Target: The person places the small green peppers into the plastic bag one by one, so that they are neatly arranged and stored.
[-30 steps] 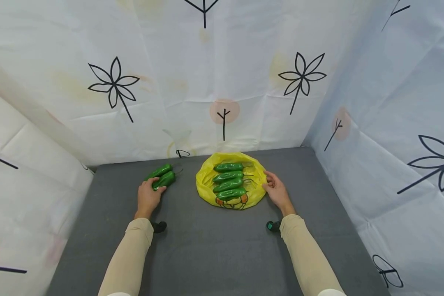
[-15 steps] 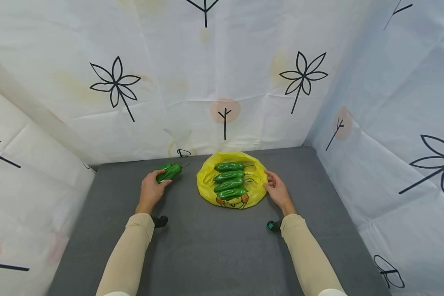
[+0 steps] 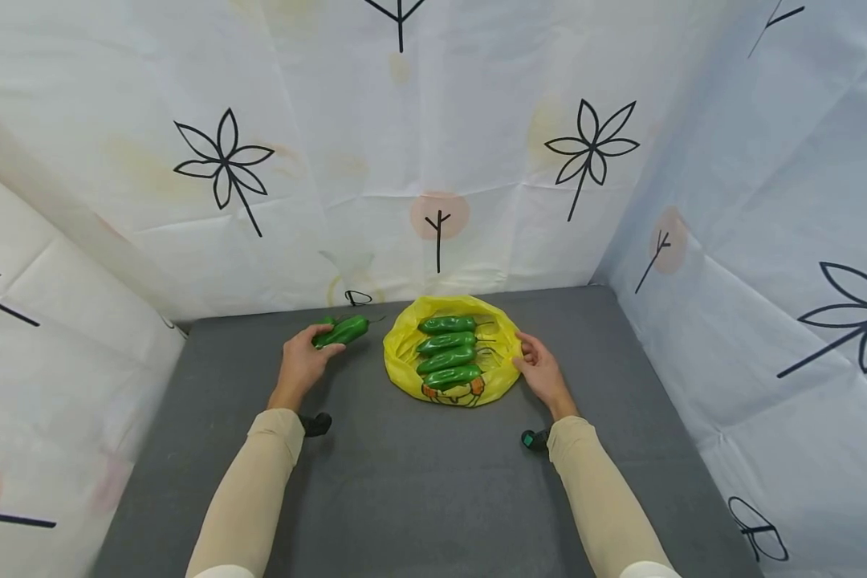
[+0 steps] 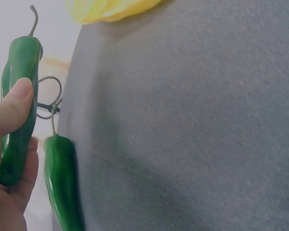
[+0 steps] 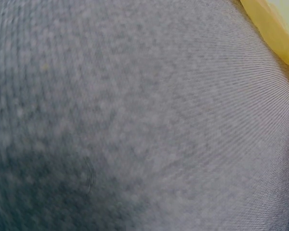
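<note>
My left hand (image 3: pixel 302 363) grips a long green pepper (image 3: pixel 348 330) between thumb and fingers, its thin stem pointing right. The left wrist view shows the thumb across this pepper's side. A second green pepper (image 4: pixel 61 178) lies on the grey table just behind, mostly hidden by the hand in the head view. At the right rim of the yellow plastic bag (image 3: pixel 403 376), my right hand (image 3: pixel 543 377) pinches the edge. Several green peppers (image 3: pixel 445 360) lie side by side in the bag's opening, stems to the right. No part of the right hand shows in the right wrist view.
White cloth walls (image 3: pixel 477 160) with printed plants and flowers close off the back and both sides. The dark grey tabletop (image 3: pixel 426 482) runs from the back wall toward me. Black wrist devices (image 3: pixel 316 424) sit under both wrists.
My left hand has lifted one green pepper off the left pair and carried it a little up and right. The right hand and the bag have stayed in place.
</note>
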Action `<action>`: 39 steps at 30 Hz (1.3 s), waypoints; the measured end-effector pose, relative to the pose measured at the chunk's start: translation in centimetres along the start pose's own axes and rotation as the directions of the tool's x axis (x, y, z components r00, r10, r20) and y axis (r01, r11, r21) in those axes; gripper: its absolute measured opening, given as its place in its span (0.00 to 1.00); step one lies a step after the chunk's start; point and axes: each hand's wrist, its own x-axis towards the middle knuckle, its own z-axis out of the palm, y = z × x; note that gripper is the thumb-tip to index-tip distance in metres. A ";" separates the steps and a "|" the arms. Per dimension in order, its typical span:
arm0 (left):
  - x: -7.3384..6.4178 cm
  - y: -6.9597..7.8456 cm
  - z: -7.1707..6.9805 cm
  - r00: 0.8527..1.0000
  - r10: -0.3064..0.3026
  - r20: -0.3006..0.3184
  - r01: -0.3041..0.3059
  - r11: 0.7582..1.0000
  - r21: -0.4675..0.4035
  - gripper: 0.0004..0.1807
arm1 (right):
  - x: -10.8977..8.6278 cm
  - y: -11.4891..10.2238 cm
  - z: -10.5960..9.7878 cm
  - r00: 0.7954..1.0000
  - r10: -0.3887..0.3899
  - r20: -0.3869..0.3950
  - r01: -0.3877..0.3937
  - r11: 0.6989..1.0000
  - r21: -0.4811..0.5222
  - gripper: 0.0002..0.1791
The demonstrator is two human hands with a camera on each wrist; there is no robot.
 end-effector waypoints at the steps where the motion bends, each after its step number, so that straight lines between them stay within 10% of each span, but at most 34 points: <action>1: 0.0 0.2 0.0 1.000 0.003 -0.001 -0.003 1.000 0.000 0.32 | 0.0 0.0 0.0 1.000 -0.003 0.003 0.003 1.000 -0.001 0.30; 20: 1.0 4.7 1.3 0.990 0.116 -0.084 -0.124 0.988 -0.089 0.31 | 0.4 0.0 -0.4 1.000 -0.017 0.006 0.017 1.000 0.002 0.30; 39: 1.4 8.5 3.8 0.968 0.251 0.021 -0.246 0.960 -0.135 0.28 | 0.3 0.2 0.0 1.000 -0.003 -0.010 0.003 1.000 0.002 0.29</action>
